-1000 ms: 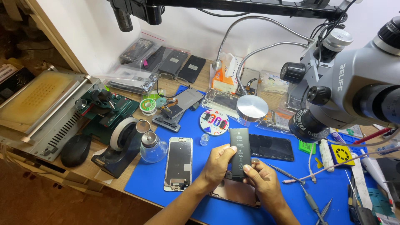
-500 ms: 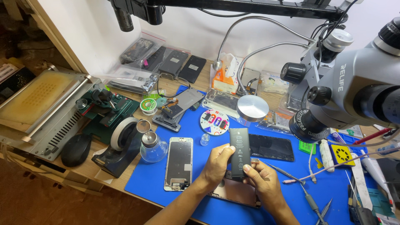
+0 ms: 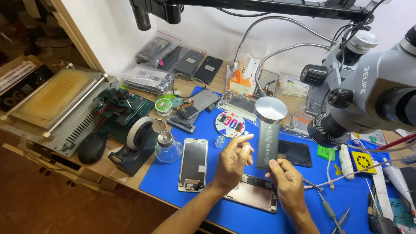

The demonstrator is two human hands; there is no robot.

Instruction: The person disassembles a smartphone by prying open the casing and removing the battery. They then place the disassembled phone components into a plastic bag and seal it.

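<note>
The right hand (image 3: 288,184) holds a long black phone battery (image 3: 268,145) upright by its lower end, the grip closed with thumb and fingertips pinched on the bottom edge. The battery rises straight up from that grip, its top end just under the round metal lamp head (image 3: 271,109) as the camera sees it. The left hand (image 3: 232,162) sits just left of the battery with its grip loosely open, fingers spread and lifted; the fingertips are close to the battery's left edge, but whether they touch it I cannot tell.

Directly below both hands, on the blue mat (image 3: 173,173) that covers the counter (image 3: 125,173), lies an opened phone body (image 3: 253,197), partly hidden by the wrists. Left of the left hand lies a phone frame (image 3: 193,164) face up, and further left a small glass bottle (image 3: 167,147) and a tape dispenser (image 3: 136,141). Just right of the battery lies a dark screen panel (image 3: 297,152). Right of the right hand, tweezers (image 3: 327,208) rest on the mat. Above the left hand's fingertips sits a round white disc with coloured marks (image 3: 230,123). A grey microscope (image 3: 368,99) stands well to the upper right.
</note>
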